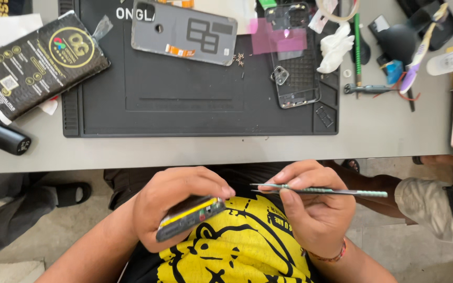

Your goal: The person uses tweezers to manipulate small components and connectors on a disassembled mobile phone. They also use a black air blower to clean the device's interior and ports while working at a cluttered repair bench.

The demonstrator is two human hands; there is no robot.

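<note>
Phone (191, 216), opened, sits gripped in our left hand (171, 207) below the desk (226, 149) edge, fingers hiding most of it; our right hand (313, 207) pinches tweezers (318, 191) just beside it.

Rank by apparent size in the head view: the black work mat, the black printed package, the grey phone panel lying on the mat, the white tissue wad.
1. black work mat
2. black printed package
3. grey phone panel, close to the package, so that pair is unsure
4. white tissue wad

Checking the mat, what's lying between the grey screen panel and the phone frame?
In the head view, small loose screws lie on the mat between panel and frame.
</note>
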